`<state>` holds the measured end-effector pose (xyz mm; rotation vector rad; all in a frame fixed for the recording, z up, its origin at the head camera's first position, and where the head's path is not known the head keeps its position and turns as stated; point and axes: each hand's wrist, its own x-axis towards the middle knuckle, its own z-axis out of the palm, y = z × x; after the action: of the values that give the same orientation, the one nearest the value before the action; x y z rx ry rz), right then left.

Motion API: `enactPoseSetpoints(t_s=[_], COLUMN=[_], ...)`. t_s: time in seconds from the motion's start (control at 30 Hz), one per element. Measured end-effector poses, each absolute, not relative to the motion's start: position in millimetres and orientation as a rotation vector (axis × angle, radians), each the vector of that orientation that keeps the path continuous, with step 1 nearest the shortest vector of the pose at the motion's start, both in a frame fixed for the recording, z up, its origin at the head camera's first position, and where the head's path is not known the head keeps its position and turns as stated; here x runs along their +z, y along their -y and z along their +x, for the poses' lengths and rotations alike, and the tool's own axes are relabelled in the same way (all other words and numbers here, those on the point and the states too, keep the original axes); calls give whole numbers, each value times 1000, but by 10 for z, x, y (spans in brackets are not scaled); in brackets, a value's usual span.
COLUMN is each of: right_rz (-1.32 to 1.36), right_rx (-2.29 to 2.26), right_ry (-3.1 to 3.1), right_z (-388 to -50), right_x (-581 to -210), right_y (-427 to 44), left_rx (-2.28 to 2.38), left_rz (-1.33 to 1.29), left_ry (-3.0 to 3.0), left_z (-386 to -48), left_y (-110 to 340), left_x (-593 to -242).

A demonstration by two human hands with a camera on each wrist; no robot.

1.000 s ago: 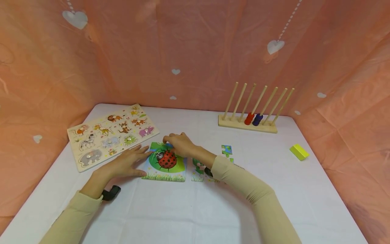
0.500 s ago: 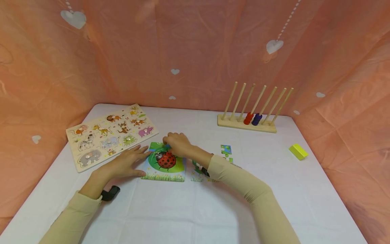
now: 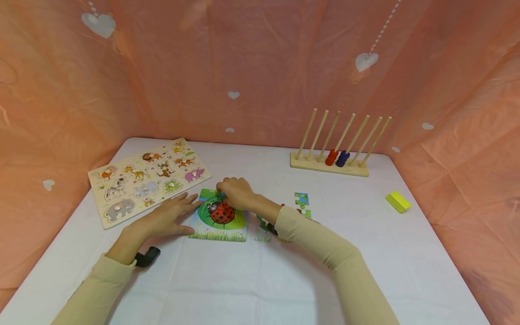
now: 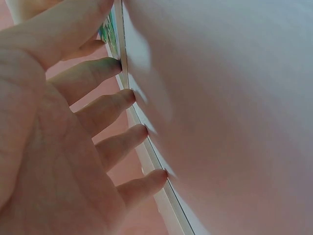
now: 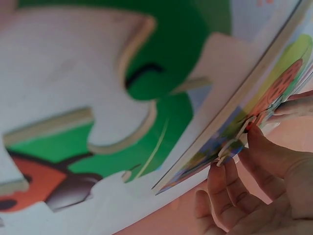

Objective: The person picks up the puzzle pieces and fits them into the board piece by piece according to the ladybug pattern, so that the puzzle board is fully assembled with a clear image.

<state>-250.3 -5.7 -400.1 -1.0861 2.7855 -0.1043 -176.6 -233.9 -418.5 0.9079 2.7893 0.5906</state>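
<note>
A ladybug picture board [image 3: 221, 225] lies flat on the white table. My left hand [image 3: 168, 217] rests at its left side, fingers spread, the thumb by the lower left corner; in the left wrist view the relaxed fingers of this hand [image 4: 73, 127] touch the table. Over the board's upper edge is my right hand [image 3: 239, 193]. The right wrist view shows the fingers of that hand [image 5: 254, 181] pinching a small puzzle piece [image 5: 230, 151] at the board. Loose puzzle pieces [image 3: 262, 234] lie right of the board, partly hidden by my right forearm.
An animal peg puzzle [image 3: 140, 189] lies at the back left. A wooden rack of upright rods [image 3: 329, 168] with red and blue beads stands at the back right. A yellow block [image 3: 398, 202] sits at the right, and another loose piece [image 3: 302, 199] lies below the rack.
My right hand has shifted very slightly left over the top of the board, and its forearm with it. My left hand stays in place.
</note>
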Motion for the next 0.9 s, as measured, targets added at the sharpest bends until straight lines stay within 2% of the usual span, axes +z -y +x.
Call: enactPoseSetpoints(t_s=[0.9], right_rz=[-1156], right_rx=[-29], right_ry=[-2776], right_z=[-2446], right_x=[-3925], right_y=[-61], left_rx=[598], left_rz=[913], left_ry=[-2792], left_z=[-1762], left_y=[2336], left_x=[-4165])
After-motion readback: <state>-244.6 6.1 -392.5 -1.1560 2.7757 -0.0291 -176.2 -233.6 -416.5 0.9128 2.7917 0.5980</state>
